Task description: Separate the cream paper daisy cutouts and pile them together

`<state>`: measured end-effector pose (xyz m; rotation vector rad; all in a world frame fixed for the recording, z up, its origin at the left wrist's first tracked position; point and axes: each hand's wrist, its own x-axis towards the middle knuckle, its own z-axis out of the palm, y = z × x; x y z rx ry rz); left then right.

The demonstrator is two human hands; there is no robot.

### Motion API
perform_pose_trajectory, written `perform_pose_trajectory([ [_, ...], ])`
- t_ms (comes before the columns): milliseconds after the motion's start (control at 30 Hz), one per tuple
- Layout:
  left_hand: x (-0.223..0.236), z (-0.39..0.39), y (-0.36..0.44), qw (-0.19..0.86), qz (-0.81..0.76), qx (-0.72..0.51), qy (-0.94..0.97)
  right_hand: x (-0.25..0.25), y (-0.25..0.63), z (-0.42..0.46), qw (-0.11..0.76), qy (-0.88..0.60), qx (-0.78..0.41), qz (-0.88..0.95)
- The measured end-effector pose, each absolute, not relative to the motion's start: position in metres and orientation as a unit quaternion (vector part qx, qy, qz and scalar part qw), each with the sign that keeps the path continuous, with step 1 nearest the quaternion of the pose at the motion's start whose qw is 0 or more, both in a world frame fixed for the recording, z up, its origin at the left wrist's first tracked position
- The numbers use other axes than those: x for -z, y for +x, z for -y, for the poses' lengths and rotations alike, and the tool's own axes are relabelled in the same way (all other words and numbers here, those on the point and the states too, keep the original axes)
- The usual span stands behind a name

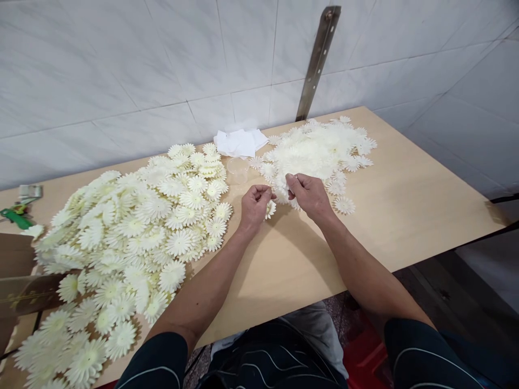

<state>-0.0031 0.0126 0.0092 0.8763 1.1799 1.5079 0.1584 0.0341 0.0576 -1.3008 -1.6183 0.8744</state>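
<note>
My left hand is closed in a pinch above the wooden table, with a cream artificial flower head showing just under its fingertips. A short distance to the right, my right hand is pinched too, thumb against index finger; whatever sits between them is too small to make out. Beyond the right hand spreads a pile of whiter petal layers, some edges reaching its fingers. Left of my left hand lies a large heap of cream artificial flower heads, many with a small hole in the centre.
White paper and a small clear plastic dish lie between the piles. Green-handled cutters and a cardboard box are at the left edge. A metal upright stands against the tiled wall; a red stool is below the table.
</note>
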Motion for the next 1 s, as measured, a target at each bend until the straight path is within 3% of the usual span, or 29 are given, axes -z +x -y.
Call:
perform_pose_trajectory([
  [200,-0.009,-0.011,-0.003,0.511,-0.462,-0.617,0.381,-0.052,0.156,-0.035,0.443,-0.529,-0.371,0.621],
  [600,-0.006,-0.013,-0.003,0.492,-0.444,-0.633,0.399,-0.045,0.152,-0.035,0.382,-0.544,-0.255,0.702],
  [1000,-0.005,-0.013,-0.004,0.496,-0.466,-0.605,0.413,-0.044,0.154,-0.036,0.358,-0.549,-0.248,0.713],
])
